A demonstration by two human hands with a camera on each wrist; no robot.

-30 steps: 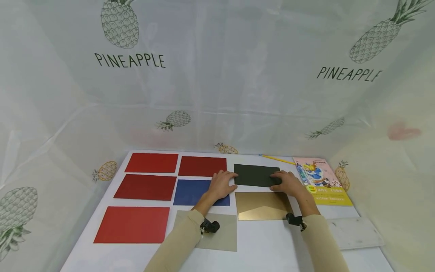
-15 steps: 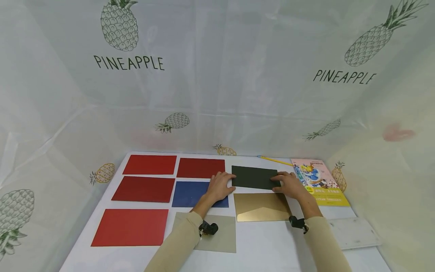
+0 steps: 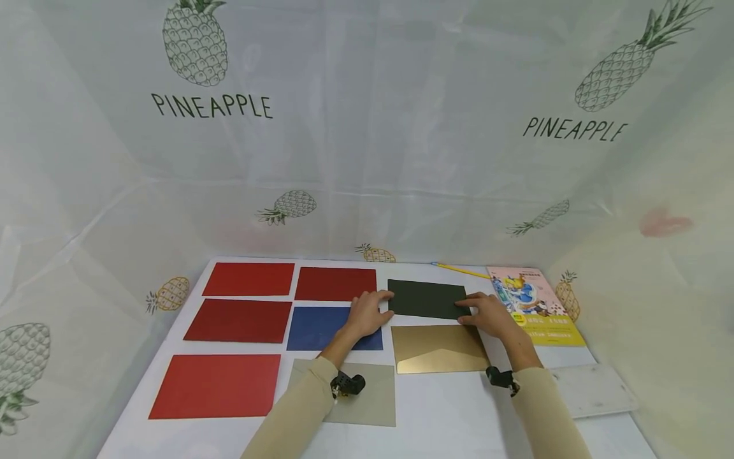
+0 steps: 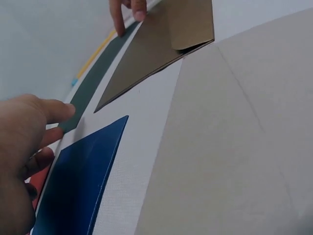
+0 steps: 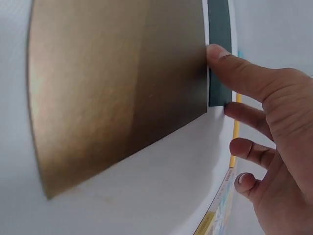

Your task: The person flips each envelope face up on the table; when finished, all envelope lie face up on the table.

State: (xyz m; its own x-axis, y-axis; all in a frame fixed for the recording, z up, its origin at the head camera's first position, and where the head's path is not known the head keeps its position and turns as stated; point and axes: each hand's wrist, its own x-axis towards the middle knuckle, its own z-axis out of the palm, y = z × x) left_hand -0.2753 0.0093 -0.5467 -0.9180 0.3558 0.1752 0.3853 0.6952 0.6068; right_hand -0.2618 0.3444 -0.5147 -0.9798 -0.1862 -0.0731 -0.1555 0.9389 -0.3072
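Both hands' (image 3: 367, 312) fingertips now barely on dark envelope (image 3: 427, 299).

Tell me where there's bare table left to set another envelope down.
Bare table lies along the near edge, right of the grey envelope and below the gold envelope. A narrower strip shows near the white slab. The far rows are crowded: red envelopes, blue envelope, dark green envelope, both hands and the book.

Dark green envelope (image 3: 427, 299) flat, above gold envelope (image 3: 438, 348).
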